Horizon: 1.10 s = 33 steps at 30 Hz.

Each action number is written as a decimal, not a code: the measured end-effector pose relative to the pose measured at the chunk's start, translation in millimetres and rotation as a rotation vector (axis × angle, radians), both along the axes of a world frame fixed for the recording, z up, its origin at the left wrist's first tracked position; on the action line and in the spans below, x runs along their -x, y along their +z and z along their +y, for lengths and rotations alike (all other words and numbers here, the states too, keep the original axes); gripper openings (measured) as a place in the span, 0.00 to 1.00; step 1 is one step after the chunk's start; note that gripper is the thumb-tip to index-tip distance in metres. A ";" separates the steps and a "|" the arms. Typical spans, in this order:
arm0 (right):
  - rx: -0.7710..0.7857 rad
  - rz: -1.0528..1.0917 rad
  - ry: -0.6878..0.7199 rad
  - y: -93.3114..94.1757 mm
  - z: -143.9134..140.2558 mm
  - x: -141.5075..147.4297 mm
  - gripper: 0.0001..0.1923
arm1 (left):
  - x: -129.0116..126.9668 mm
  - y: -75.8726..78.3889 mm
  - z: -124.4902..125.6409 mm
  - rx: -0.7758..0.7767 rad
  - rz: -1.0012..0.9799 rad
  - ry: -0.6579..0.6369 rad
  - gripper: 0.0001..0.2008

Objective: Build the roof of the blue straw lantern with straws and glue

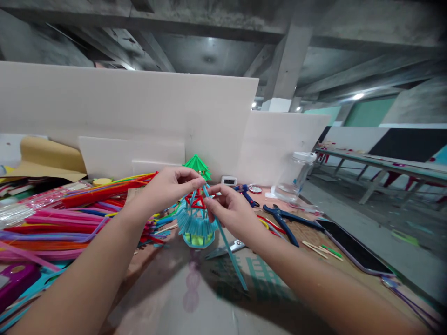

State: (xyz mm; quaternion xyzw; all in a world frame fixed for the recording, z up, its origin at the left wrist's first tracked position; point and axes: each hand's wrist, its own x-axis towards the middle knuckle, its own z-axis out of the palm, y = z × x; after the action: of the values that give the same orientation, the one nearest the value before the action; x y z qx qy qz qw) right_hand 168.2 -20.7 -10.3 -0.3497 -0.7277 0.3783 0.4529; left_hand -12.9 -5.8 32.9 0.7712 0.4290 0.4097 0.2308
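Note:
My left hand (179, 182) pinches the upper part of a light blue plastic straw (228, 251). Opposite it, my right hand (230, 207) also has its fingers closed on the straw near the top, and the long end slants down to the right. Just behind both hands stands a small tower model (197, 225) with a green pointed roof, red struts in the middle and a fringed blue lower roof over a yellow-green base. My fingers hide part of its middle. I cannot tell whether the straw touches the model. Under the straw lie scissors (225, 250).
Bundles of coloured straws (63, 223) fill the left side. On the right lie pliers (284, 221), short sticks (316, 250) and a phone (354, 246). A clear bottle (295, 177) and a small digital display (229, 180) stand at the back before white boards (139, 107).

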 end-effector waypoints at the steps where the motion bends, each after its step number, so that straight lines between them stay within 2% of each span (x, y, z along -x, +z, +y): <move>1: -0.023 0.015 -0.007 3.8 3.3 1.3 0.07 | 0.4 -0.2 1.1 -0.003 -0.006 0.003 0.19; 3: -0.062 0.035 -0.034 10.0 9.3 2.0 0.08 | 3.1 -1.8 5.9 -0.031 -0.043 0.034 0.21; 7: -0.072 0.016 -0.110 14.4 19.5 -4.0 0.12 | 10.9 -8.7 20.6 -0.125 -0.064 0.182 0.23; 15: -0.201 -0.149 -0.238 3.1 26.7 -12.6 0.14 | 17.4 -29.5 43.2 -0.034 0.035 0.026 0.22; 20: -0.229 -0.186 -0.243 -2.6 25.6 -11.5 0.15 | 16.4 -28.8 40.0 0.057 0.060 -0.068 0.23; 33: -0.251 -0.195 -0.254 -5.5 26.1 -11.5 0.14 | 5.9 -26.4 32.0 0.049 0.064 -0.094 0.18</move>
State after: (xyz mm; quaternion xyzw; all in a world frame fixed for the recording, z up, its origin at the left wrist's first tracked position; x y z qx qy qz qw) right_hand 179.7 5.4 -15.7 -0.4143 -0.7596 0.1889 0.4644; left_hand -18.8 26.2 6.5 0.7975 0.4094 0.3628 0.2545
